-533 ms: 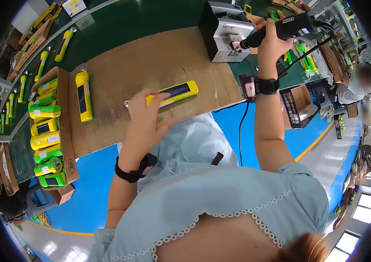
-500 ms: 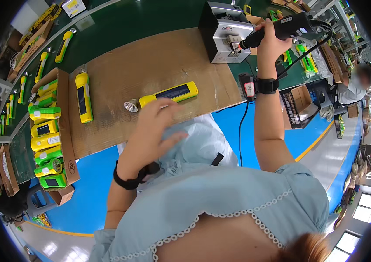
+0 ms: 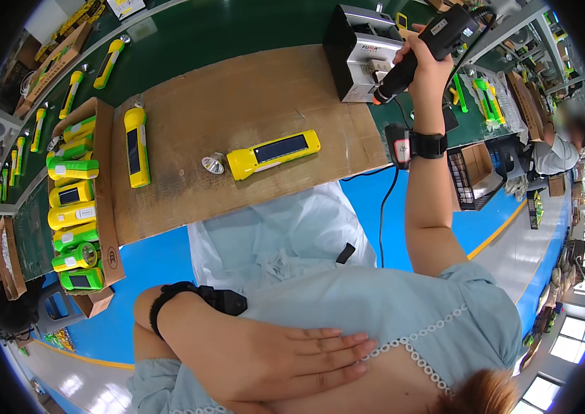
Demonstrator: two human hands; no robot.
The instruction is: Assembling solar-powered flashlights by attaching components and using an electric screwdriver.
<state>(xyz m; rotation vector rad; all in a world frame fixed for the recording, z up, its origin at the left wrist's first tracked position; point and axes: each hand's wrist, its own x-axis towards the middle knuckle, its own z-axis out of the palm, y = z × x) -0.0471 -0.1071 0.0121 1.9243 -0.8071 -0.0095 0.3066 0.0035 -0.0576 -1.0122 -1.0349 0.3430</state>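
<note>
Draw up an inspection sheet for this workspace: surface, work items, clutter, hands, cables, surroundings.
Surface: cardboard sheet, scuffed, on a green tabletop.
Work items: black powered driver; yellow flashlight lying panel-up; silver reflector beside its wide end; second flashlight at left.
Clutter: open carton filled with flashlights; silver-and-black machine behind.
Hands: right hand grips the driver; left hand flat against the chest, holding nothing visible.
Cables: black cord hangs past the table edge.
Surroundings: blue floor; another person at right.
</note>
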